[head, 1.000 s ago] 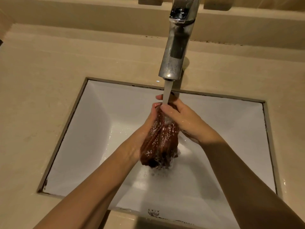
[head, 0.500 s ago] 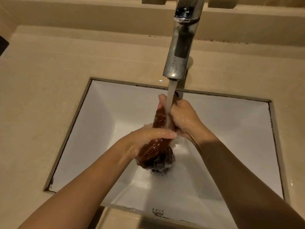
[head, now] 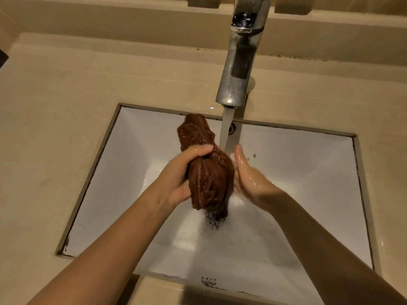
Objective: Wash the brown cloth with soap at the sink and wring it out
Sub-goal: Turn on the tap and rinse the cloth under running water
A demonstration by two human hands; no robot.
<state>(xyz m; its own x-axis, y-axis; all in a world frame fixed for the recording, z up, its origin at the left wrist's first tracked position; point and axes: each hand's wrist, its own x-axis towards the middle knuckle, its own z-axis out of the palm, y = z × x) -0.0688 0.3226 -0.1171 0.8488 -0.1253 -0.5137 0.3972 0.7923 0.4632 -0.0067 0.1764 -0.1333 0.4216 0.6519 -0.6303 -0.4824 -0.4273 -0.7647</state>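
Observation:
The wet brown cloth (head: 207, 170) is bunched into a long bundle above the white sink basin (head: 297, 172). My left hand (head: 178, 179) grips it around the middle, thumb curled over the top. My right hand (head: 248, 177) has straight wet fingers pressed flat against the cloth's right side. The cloth's upper end sticks up to the left of the water stream (head: 226, 126). Suds and water drip from its lower end. The stream from the chrome faucet (head: 240, 60) falls just beside the cloth, near my right fingertips.
A beige stone counter (head: 55, 128) surrounds the rectangular basin, with a raised ledge (head: 132, 20) behind it. The overflow hole (head: 231, 128) sits in the basin's back wall behind the stream. Foam lies on the basin floor under the cloth.
My right hand has let go of the cloth's top and now lies flat against its side. My left hand has shifted up the bundle, and the cloth's top has swung left, out of the stream.

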